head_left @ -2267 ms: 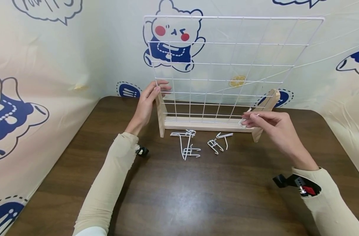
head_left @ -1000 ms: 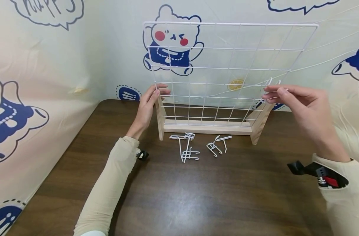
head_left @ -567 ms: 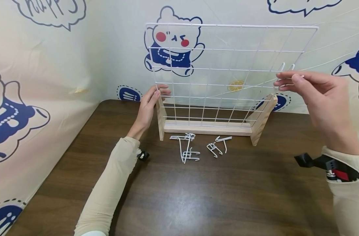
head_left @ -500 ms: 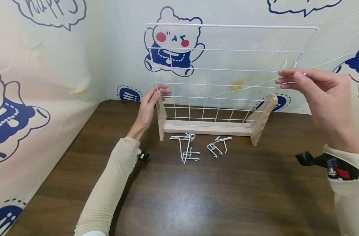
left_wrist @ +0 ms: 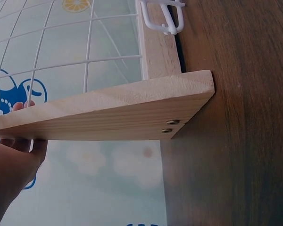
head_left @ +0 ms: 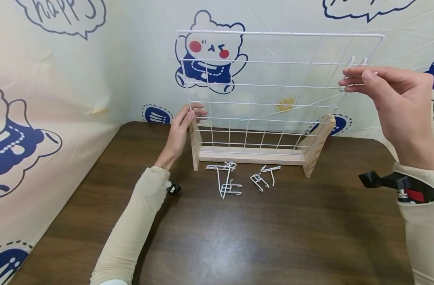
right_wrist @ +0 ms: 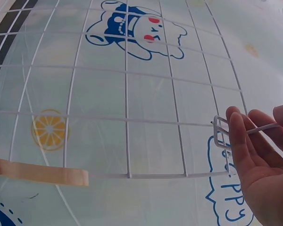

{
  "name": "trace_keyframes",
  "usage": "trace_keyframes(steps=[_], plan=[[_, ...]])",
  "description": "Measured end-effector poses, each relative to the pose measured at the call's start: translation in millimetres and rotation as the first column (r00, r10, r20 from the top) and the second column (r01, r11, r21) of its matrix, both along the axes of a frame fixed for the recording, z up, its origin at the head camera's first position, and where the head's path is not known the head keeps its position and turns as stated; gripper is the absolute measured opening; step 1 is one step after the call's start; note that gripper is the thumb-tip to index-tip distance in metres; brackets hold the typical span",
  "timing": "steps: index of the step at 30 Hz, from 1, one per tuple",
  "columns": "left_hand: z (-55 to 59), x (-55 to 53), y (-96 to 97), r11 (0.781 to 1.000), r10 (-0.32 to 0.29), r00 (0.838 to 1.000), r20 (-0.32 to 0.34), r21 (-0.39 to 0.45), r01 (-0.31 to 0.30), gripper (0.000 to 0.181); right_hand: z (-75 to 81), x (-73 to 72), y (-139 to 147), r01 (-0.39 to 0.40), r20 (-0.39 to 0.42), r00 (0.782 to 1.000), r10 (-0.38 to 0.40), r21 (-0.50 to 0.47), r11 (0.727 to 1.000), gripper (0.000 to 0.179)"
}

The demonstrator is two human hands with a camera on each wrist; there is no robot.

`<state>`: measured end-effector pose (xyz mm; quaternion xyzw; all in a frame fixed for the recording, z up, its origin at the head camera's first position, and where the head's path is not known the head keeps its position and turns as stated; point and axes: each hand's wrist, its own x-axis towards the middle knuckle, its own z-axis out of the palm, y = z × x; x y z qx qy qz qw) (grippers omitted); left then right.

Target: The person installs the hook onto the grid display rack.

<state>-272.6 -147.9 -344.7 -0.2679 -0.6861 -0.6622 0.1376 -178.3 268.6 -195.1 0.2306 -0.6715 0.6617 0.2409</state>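
A white wire grid rack [head_left: 274, 34] stands upright in a pale wooden stand [head_left: 250, 157]. My left hand [head_left: 177, 134] grips its left side, thumb in front at the top of the wooden side piece [left_wrist: 108, 115], fingers partly hidden behind. My right hand [head_left: 402, 107] pinches a white wire hook [right_wrist: 218, 134] by its prong at the grid's upper right edge. The hook's back frame lies close to the wires in the right wrist view; whether it is latched on I cannot tell. More white wire hooks [head_left: 228, 180] lie in front of the stand.
A smaller group of hooks [head_left: 271, 169] lies to the right of the first on the dark wooden table [head_left: 217, 237]. Behind and at the left hangs a cloth [head_left: 131, 59] with cartoon bears.
My right hand has carried the hook from low at the grid's right, up and rightward to near the top right. The left hand keeps its grip on the left side.
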Motion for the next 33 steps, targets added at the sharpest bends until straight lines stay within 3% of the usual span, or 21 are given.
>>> trace_keyframes(steps=[15,23,31,33], plan=[[-2.5,1.3,0.8,1.000,-0.013,1.000,-0.012,0.028,0.013,0.036,-5.0,-8.9,2,-0.028,0.030,0.999,0.027,0.030,0.999,0.032],[-0.8,1.9,1.4,0.999,-0.022,1.000,-0.021,0.032,0.023,0.037,-12.7,-2.4,4,0.082,0.062,0.993,-0.096,0.189,0.978,0.031],[-1.3,1.9,2.3,0.999,-0.022,0.999,-0.023,0.029,0.023,0.037,-29.8,21.1,-7,0.254,-0.048,0.966,-0.253,0.352,0.901,0.052],[-1.8,1.7,2.0,0.999,-0.017,1.000,-0.018,0.026,0.018,0.037,-34.1,25.3,-10,0.262,-0.072,0.965,-0.253,0.335,0.905,0.055]])
